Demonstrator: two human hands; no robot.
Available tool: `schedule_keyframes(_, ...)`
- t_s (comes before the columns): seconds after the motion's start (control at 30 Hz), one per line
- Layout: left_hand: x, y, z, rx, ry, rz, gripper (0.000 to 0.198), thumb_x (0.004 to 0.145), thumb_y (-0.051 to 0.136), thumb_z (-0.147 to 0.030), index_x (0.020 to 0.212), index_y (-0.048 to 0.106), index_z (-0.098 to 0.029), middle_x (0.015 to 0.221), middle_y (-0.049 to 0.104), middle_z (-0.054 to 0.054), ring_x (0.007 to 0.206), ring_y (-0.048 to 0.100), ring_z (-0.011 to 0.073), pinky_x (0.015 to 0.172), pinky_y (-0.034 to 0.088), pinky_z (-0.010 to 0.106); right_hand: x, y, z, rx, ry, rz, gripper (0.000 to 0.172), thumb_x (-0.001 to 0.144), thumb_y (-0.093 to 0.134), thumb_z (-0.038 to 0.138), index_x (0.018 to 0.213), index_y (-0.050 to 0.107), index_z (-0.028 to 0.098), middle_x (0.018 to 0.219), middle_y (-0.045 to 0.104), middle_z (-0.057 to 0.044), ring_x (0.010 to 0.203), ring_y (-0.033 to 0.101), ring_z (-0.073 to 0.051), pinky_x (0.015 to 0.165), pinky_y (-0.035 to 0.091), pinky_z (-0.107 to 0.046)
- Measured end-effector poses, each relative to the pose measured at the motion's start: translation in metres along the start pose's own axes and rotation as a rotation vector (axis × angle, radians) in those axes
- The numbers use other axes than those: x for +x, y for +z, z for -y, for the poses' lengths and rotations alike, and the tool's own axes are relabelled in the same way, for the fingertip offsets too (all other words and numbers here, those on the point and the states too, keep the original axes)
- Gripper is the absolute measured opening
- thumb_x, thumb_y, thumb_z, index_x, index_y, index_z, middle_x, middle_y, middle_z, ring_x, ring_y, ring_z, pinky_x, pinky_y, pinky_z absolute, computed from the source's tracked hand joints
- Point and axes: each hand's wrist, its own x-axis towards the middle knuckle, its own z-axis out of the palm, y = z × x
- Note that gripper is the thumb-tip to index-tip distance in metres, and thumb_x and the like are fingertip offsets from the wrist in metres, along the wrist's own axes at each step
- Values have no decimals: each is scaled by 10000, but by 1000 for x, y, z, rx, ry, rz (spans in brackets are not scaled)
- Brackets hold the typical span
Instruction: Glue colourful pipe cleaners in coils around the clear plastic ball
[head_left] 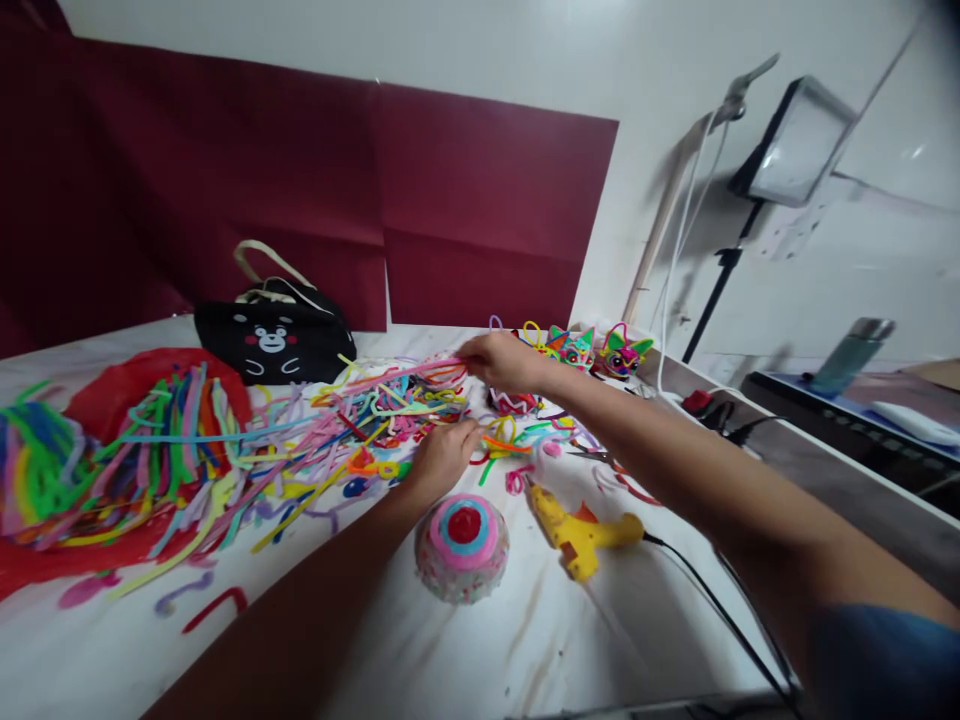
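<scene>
My right hand reaches over a heap of coloured pipe cleaners on the white table and pinches the end of a pink pipe cleaner. My left hand lies curled on the strands just in front of it, fingertips closed on something I cannot make out. A round pink dome of coiled pipe cleaner with a blue and red centre sits just below my left wrist. Beside it on the right lies a yellow glue gun.
A red bag with more pipe cleaners lies at the left. A black bear-face tote stands at the back. Two small colourful pipe-cleaner figures sit behind my right hand. The glue gun's black cord runs to the front right. A light stand rises at right.
</scene>
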Motion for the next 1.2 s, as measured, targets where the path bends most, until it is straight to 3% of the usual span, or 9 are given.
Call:
schedule_keyframes(0.13,-2,0,1,-62,13,-34,325,1012,646,-346,1295,633,-187,1319,651,112,1097,678,253,924,600,465,57,6,37,89,-122,-98,417,936,638,57,1349,641,115,1299,675,-125,1079,648,-178,942,453,-255)
schedule_keyframes(0.23,-1,-1,1,-134,15,-100,329,1008,654,-353,1285,635,-177,1298,658,109,1078,684,249,907,606,462,60,6,37,146,-181,-159,414,963,611,67,1373,615,122,1308,656,-119,1102,634,-174,991,447,-276)
schedule_keyframes(0.37,0,-5,-5,-263,33,-199,211,1041,558,-325,1150,656,-173,973,710,48,861,690,197,800,576,355,10,14,8,197,-191,-137,223,934,643,87,1128,743,133,1110,718,-97,987,666,-187,915,478,-306)
schedule_keyframes(0.47,-2,-8,-16,-367,75,-221,199,1029,467,-296,1083,626,-190,695,591,-25,654,606,159,630,485,270,-43,23,-18,246,-140,-110,182,948,638,136,1082,761,137,1044,755,-109,940,693,-202,866,502,-315)
schedule_keyframes(0.57,-6,-11,-31,-462,133,-192,219,1011,448,-334,1095,592,-191,629,503,-62,539,514,124,528,412,229,-88,31,-33,323,-88,-54,229,933,704,245,1123,750,126,1084,780,-133,941,727,-220,821,540,-298)
schedule_keyframes(0.67,-8,-13,-42,-519,195,-144,229,994,482,-374,1082,583,-189,613,524,-67,499,499,106,495,399,205,-118,39,-32,398,-49,-12,210,975,642,265,1100,749,135,999,799,-89,879,741,-189,787,554,-261)
schedule_keyframes(0.9,-7,-26,-43,-426,344,-126,173,983,551,-321,1008,652,-182,648,677,-31,457,545,103,459,433,200,-132,46,-20,430,39,23,165,993,529,203,952,676,140,831,740,-27,741,677,-140,675,505,-212)
schedule_keyframes(1.03,-4,-35,-37,-252,463,-191,140,969,612,-263,935,730,-195,797,770,15,672,696,149,666,551,248,-134,38,-20,337,87,22,135,971,514,161,971,648,151,766,688,-14,650,597,-129,625,428,-213)
schedule_keyframes(1.2,0,-35,-23,-58,577,-272,223,1033,540,-241,972,747,-184,965,810,72,891,754,193,847,583,300,-144,28,-18,154,145,4,166,992,511,163,1027,672,147,889,720,-91,732,613,-174,675,367,-261)
